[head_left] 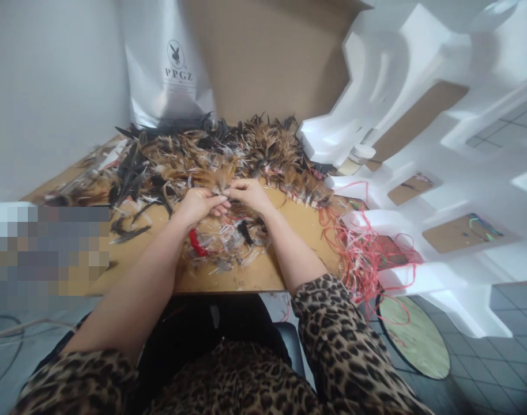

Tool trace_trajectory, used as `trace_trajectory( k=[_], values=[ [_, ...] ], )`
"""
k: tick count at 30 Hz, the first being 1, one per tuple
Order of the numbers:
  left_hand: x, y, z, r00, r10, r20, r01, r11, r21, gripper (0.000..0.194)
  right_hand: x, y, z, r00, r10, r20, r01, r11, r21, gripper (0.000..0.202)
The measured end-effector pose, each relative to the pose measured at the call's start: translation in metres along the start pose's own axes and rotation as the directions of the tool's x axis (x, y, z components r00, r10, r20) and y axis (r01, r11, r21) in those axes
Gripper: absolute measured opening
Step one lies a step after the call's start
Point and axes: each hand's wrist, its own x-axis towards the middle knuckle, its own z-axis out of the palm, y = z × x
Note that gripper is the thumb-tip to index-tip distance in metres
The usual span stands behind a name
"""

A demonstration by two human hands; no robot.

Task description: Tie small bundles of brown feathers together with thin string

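Between my fingertips stands a small bunch of brown feathers [220, 177], its tips pointing up and away from me. My left hand [203, 206] pinches the base of the bunch, thumb and fingers pressed together. From the right, my right hand [247, 195] pinches the same base, its fingertips touching those of my left hand. Just below both hands lies a loose heap of pale feather scraps [229, 245] with a red strip [198, 242] at its left. Behind them spreads a large pile of brown and black feathers [263, 144].
The wooden table [307, 225] has its front edge near my body. Tangled red and white strings [362, 259] hang over its right side. White foam pieces [402, 69] stand at the right. A silver bag [166, 86] stands behind, and a round mirror-like disc [413, 334] is low at right.
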Motion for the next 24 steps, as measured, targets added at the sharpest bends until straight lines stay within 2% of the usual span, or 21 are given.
trace_trajectory(
  k=[4,10,17,24],
  values=[
    [0.001,-0.003,-0.003,1.0,-0.022,0.011,0.022,0.999,0.033,0.015,-0.002,-0.002,0.002,1.0,0.016,0.011,-0.015,0.998,-0.068,0.028],
    [0.003,-0.005,-0.003,1.0,0.001,0.016,-0.004,0.991,0.136,0.012,-0.005,-0.003,0.011,0.996,-0.017,-0.089,-0.005,0.97,-0.242,0.031],
    [0.0,-0.003,0.004,0.999,0.025,-0.04,-0.021,0.994,0.107,0.007,-0.002,0.007,0.021,0.982,0.011,-0.187,-0.044,0.983,-0.176,0.027],
    [0.004,-0.007,0.006,0.998,0.013,-0.055,-0.013,1.0,-0.006,0.007,-0.004,-0.004,0.018,0.979,0.079,-0.19,-0.082,0.997,-0.006,0.028]
  ],
)
